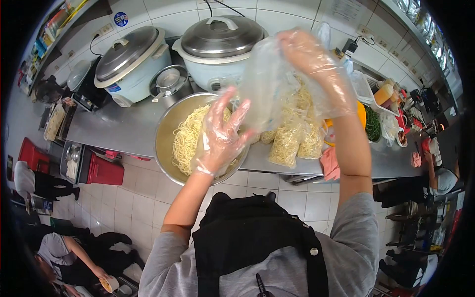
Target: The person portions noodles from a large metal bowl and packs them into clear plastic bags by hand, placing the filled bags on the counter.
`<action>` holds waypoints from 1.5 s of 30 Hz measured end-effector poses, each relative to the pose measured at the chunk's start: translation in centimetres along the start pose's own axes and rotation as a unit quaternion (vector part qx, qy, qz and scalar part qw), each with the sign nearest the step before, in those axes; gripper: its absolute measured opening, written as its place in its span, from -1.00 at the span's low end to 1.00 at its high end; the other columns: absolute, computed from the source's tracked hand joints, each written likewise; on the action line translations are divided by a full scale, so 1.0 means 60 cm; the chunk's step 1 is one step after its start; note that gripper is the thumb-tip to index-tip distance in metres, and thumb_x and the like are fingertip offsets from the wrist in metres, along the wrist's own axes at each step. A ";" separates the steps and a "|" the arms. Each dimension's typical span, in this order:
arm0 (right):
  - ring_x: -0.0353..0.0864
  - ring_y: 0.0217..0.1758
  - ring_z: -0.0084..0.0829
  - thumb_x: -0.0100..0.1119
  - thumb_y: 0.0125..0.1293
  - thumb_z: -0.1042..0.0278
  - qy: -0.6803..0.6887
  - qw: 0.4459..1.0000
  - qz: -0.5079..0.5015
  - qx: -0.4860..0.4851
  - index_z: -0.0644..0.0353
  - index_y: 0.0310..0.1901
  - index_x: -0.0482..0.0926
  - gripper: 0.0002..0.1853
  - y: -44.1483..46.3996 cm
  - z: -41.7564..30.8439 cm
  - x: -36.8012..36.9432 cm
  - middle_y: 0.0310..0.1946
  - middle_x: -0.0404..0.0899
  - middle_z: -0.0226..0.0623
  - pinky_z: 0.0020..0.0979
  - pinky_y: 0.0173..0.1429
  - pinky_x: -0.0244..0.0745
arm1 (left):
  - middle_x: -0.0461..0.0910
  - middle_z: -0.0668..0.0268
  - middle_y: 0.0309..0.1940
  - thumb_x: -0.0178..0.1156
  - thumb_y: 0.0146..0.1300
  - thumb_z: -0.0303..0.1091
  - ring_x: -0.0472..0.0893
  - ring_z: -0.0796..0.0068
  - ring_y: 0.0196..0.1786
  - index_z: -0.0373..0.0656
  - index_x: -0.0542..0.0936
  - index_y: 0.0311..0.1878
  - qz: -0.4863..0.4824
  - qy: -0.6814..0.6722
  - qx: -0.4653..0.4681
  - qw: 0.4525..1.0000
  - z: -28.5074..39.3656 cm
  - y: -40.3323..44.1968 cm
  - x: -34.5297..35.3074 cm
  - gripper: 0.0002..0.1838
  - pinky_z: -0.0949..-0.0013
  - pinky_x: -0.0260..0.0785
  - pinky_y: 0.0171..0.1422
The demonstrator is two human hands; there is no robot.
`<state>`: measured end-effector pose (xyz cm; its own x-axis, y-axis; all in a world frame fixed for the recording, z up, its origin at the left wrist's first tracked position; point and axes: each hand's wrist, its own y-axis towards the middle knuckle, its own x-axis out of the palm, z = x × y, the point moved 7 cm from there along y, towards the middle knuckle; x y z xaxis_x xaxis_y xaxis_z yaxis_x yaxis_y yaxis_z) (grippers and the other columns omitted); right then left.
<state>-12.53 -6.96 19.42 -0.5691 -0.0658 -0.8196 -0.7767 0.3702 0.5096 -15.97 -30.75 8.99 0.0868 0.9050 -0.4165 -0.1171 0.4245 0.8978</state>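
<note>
My left hand (221, 132), in a clear plastic glove, is over a large metal bowl (165, 134) of pale noodles (186, 141). Its fingers are spread and hold nothing. Raised higher on the right, my right hand (303, 52), also gloved, pinches the top of a clear plastic bag (262, 81). The bag hangs down beside my left fingertips; whether they touch it I cannot tell. Behind and below it, several filled bags of noodles (285, 144) stand close together on the steel counter (121, 131). The bag partly hides them.
Two large lidded rice cookers (222, 67) (129, 76) stand against the tiled wall, a metal pot (171, 89) between them. To the right are a pink cloth (330, 163) and a container of chopped greens (372, 124). Co-workers (64, 250) (443, 180) stand at both sides.
</note>
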 end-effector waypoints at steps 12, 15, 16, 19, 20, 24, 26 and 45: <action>0.55 0.19 -0.37 0.34 0.32 0.37 0.302 0.950 0.072 -0.031 0.01 0.47 0.29 -0.30 -0.187 -0.189 0.247 0.06 0.61 -0.31 -0.26 0.22 0.56 | 0.58 0.26 -0.17 0.25 0.35 -0.54 0.59 0.45 -0.15 -0.26 0.62 -0.13 0.113 -0.210 -0.335 0.911 -0.200 -0.129 -0.052 -0.92 0.38 0.46 -0.03; 0.62 0.11 -0.22 0.36 0.34 0.36 0.380 0.917 -0.001 -0.120 0.24 0.21 0.47 -0.54 -0.194 -0.197 0.326 0.06 0.63 -0.18 -0.19 0.22 0.57 | 0.59 0.27 -0.13 0.25 0.34 -0.49 0.61 0.41 -0.09 -0.18 0.60 0.02 0.002 -0.294 -0.436 0.851 -0.242 -0.185 -0.049 -0.80 0.34 0.51 -0.01; 0.64 0.08 -0.26 0.32 0.36 0.38 0.702 0.706 -0.061 0.073 0.26 0.12 0.51 -0.65 -0.190 -0.173 0.363 -0.01 0.64 -0.20 -0.25 0.16 0.60 | 0.59 0.27 -0.10 0.26 0.33 -0.50 0.62 0.39 -0.06 -0.15 0.55 0.12 0.035 -0.509 -0.519 0.686 -0.251 -0.210 -0.043 -0.70 0.31 0.53 0.01; 0.67 -0.03 -0.39 0.24 0.42 0.34 0.880 0.317 -0.136 0.326 0.27 0.01 0.55 -0.77 -0.190 -0.164 0.435 -0.11 0.64 -0.27 -0.40 -0.02 0.64 | 0.58 0.26 -0.02 0.26 0.27 -0.56 0.64 0.36 -0.03 -0.09 0.39 0.32 0.072 -0.684 -0.591 0.421 -0.234 -0.203 -0.052 -0.45 0.24 0.60 0.06; 0.66 -0.01 -0.37 0.24 0.41 0.30 0.879 0.322 -0.169 0.308 0.25 0.03 0.55 -0.73 -0.182 -0.160 0.452 -0.09 0.64 -0.26 -0.33 0.01 0.64 | 0.60 0.20 -0.02 0.25 0.25 -0.57 0.64 0.32 0.00 -0.08 0.40 0.33 0.086 -0.730 -0.519 0.436 -0.236 -0.184 -0.066 -0.43 0.24 0.59 0.05; 0.64 0.08 -0.20 0.32 0.30 0.22 0.725 0.630 -0.182 0.209 0.26 0.15 0.52 -0.55 -0.153 -0.219 0.385 -0.05 0.63 -0.14 -0.17 0.16 0.58 | 0.58 0.20 -0.06 0.16 0.28 -0.61 0.65 0.33 -0.04 -0.17 0.53 0.15 0.045 -0.345 -0.387 0.854 -0.314 -0.189 -0.136 -0.64 0.29 0.54 0.06; 0.60 0.16 -0.13 0.36 0.28 0.17 0.489 0.822 -0.273 0.103 0.22 0.24 0.47 -0.44 -0.173 -0.229 0.433 0.08 0.57 -0.03 -0.16 0.27 0.51 | 0.56 0.27 -0.10 0.12 0.35 -0.58 0.64 0.37 -0.08 -0.23 0.50 0.15 -0.032 0.036 -0.232 0.971 -0.310 -0.185 -0.163 -0.69 0.32 0.53 0.06; 0.61 0.10 -0.04 0.42 0.16 -0.02 0.244 0.963 -0.082 -0.079 0.07 0.16 0.63 -0.43 -0.107 -0.256 0.300 -0.02 0.67 -0.12 -0.17 0.30 0.47 | -0.03 0.00 0.63 0.16 0.36 -0.51 0.20 0.10 0.58 -0.10 0.05 0.63 -0.075 0.025 -0.315 0.946 -0.320 -0.259 -0.173 -0.18 0.15 0.28 0.51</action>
<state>-21.94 -24.77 5.40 -0.4640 -0.5529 -0.6921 -0.8766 0.1745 0.4484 -34.05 -46.20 -3.38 0.1037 0.8273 -0.5522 -0.6745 0.4665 0.5722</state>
